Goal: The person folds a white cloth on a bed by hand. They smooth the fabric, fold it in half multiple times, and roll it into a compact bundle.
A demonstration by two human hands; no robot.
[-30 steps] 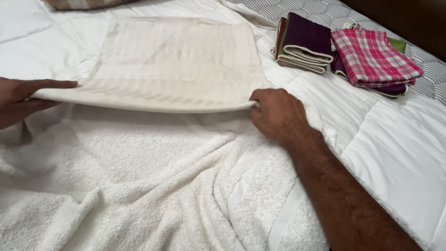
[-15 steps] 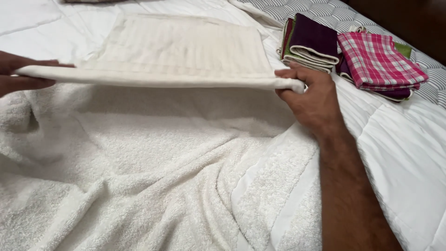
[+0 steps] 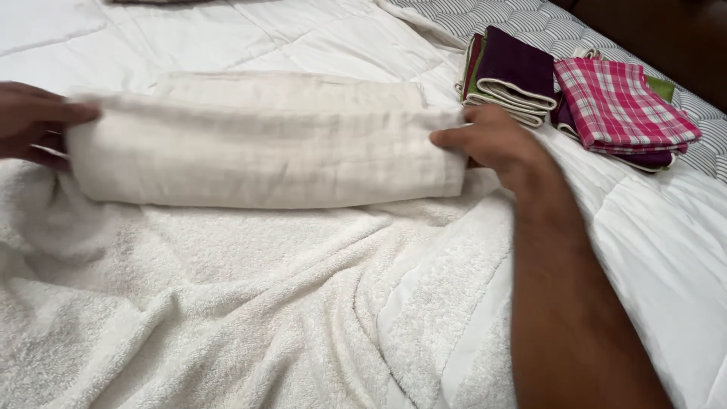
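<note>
A cream towel (image 3: 265, 148) lies folded across the bed, its near half turned up and over the far half. My left hand (image 3: 34, 121) pinches the left end of the raised fold. My right hand (image 3: 492, 144) grips the right end, fingers curled on the cloth. Under the cream towel spreads a large rumpled white terry towel (image 3: 250, 303).
A stack of folded dark purple cloths (image 3: 511, 76) and a pink checked cloth (image 3: 621, 106) lie at the far right on the white quilt (image 3: 651, 227). A grey striped bedcover (image 3: 485, 15) shows behind them, with a dark surface at the top right corner.
Both hands have carried the cream towel's near edge up and away from me, folding it over the far half. The right hand moved toward the purple cloths.
</note>
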